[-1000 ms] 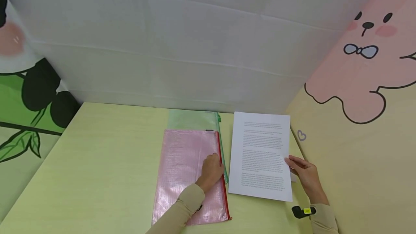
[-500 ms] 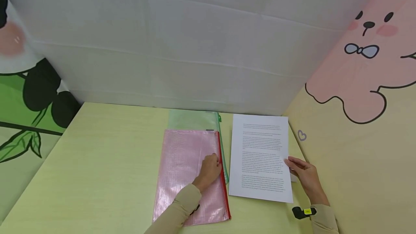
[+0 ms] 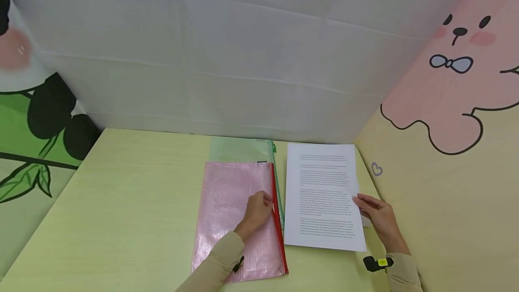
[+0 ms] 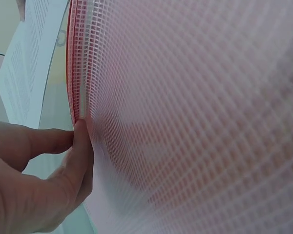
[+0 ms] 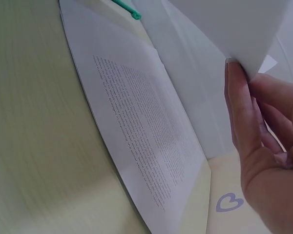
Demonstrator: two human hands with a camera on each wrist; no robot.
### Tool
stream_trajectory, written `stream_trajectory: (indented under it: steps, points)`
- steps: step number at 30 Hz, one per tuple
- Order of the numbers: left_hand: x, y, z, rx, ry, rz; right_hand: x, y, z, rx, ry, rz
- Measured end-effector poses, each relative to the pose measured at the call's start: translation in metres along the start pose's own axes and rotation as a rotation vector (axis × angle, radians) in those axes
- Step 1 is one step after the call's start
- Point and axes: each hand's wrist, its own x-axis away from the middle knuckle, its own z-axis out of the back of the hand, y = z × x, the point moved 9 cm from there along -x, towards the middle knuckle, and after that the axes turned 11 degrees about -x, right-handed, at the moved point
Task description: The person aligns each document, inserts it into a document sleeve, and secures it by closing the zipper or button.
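Observation:
A pink mesh zip pouch with a red zip edge lies on the table, partly over a green zip pouch. My left hand pinches the pink pouch's upper layer beside the zip and lifts it; in the left wrist view, thumb and fingers meet at this mesh edge. To the right, my right hand pinches the right edge of a printed sheet of paper, held raised next to the pouches. Below it, more printed paper lies on the table, mostly hidden in the head view.
The pale yellow tabletop extends to the left of the pouches. A white cloth wall closes off the back, and a cartoon-printed wall stands close beyond the right hand.
My left hand has moved slightly left, drawing the pink pouch's upper layer away from the red zip edge. The held sheet has shifted a little left.

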Motion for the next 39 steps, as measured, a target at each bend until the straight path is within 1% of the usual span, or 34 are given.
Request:
stream_trajectory:
  steps: [2,4,10,13,17,21,26,31,35,39]
  points:
    - [0.001,0.000,0.002,0.034,0.006,-0.005,0.001,-0.001,-0.002,-0.002,-0.006,0.006]
    - [0.001,0.000,0.004,0.067,-0.001,0.006,0.002,-0.001,-0.004,-0.006,-0.016,0.014]
    - [0.002,-0.001,0.008,0.151,-0.027,0.063,0.006,-0.001,-0.013,-0.029,-0.053,0.030]
    - [0.002,0.000,0.010,0.190,-0.025,0.064,0.006,0.001,-0.016,-0.019,-0.071,0.023]
    - [0.002,0.000,0.011,0.224,-0.016,0.056,0.008,0.002,-0.020,0.031,-0.087,0.012]
    - [0.002,-0.002,0.012,0.233,-0.011,0.064,0.010,0.004,-0.023,0.059,-0.095,0.011]
    - [0.003,-0.008,0.008,0.216,-0.024,0.086,0.011,0.012,-0.024,0.086,-0.109,-0.011]
    - [0.004,-0.011,0.007,0.210,-0.016,0.084,0.011,0.020,-0.024,0.118,-0.131,-0.015]
    - [0.004,-0.011,0.008,0.220,-0.007,0.077,0.011,0.021,-0.026,0.140,-0.141,-0.006]
    - [0.003,-0.011,0.007,0.247,-0.003,0.082,0.010,0.021,-0.028,0.163,-0.144,-0.002]
